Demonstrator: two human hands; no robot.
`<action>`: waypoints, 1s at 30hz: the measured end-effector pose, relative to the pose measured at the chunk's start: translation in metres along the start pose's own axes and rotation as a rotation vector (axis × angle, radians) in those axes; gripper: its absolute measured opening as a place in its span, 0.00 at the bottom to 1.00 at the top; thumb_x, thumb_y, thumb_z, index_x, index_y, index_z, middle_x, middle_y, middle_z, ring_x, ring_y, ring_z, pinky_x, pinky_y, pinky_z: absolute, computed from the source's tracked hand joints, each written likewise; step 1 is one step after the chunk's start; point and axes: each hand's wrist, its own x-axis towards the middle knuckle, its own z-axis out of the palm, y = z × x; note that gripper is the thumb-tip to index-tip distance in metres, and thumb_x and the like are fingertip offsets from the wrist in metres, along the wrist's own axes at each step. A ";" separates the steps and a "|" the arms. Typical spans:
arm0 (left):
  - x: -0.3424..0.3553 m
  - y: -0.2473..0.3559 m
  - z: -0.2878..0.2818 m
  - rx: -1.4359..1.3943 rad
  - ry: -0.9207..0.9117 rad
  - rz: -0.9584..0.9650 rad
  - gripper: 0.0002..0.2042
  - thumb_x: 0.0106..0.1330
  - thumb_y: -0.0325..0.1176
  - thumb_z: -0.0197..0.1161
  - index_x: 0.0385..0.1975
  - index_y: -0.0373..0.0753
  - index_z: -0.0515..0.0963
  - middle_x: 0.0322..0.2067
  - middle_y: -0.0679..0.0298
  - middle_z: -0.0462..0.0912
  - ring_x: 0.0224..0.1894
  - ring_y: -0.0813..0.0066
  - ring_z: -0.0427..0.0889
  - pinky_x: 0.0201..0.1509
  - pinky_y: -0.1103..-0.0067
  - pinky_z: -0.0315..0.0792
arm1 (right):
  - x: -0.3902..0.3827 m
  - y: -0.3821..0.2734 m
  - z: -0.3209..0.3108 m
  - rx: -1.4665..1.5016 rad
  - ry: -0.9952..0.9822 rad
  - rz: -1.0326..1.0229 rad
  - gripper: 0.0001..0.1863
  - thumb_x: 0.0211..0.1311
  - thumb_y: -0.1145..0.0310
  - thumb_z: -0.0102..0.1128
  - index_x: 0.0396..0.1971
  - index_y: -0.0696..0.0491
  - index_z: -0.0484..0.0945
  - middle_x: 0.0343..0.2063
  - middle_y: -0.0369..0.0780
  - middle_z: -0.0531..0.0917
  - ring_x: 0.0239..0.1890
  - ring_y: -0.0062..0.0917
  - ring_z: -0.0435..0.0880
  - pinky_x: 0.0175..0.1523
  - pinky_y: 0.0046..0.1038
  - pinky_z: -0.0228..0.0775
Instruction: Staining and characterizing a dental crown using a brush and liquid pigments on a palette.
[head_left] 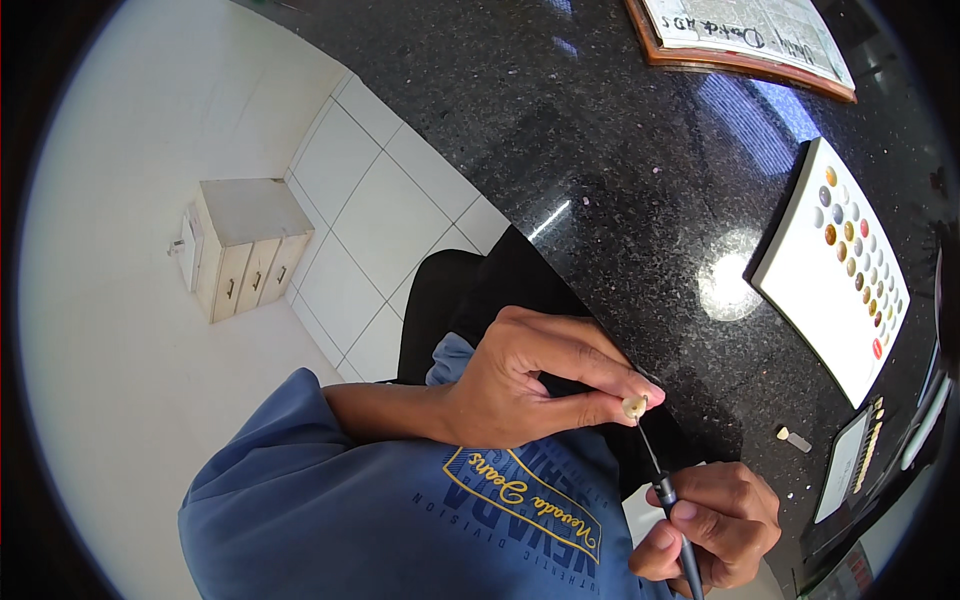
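Pinched between the thumb and fingers of my left hand (pixel 545 380) is a small ivory-coloured dental crown (pixel 634 407), with a darker spot on the side that shows. My right hand (pixel 715 525) grips a slim fine-tipped brush (pixel 664 492) with a black handle, held like a pen. Its thin end points up and left, at the lower edge of the crown. Whether the tip touches the crown is too small to tell. Both hands are close together in front of my body, by the edge of the dark speckled counter (pixel 620 230).
A white palette (pixel 815 275) with rows of coloured samples lies on the counter at right. Below it are a small tooth-shaped tab (pixel 795 438) and a shade guide (pixel 848 465). A framed clipboard (pixel 745 50) with papers lies far back. A white drawer cabinet (pixel 255 250) stands left on the tiled floor.
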 end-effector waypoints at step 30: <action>0.000 0.007 0.002 0.185 0.056 0.065 0.10 0.47 0.19 0.68 0.31 0.34 0.82 0.26 0.58 0.83 0.24 0.79 0.82 0.25 0.89 0.74 | -0.009 -0.005 -0.012 -0.076 -0.130 0.118 0.10 0.51 0.72 0.59 0.31 0.53 0.67 0.19 0.38 0.75 0.18 0.19 0.76 0.23 0.21 0.69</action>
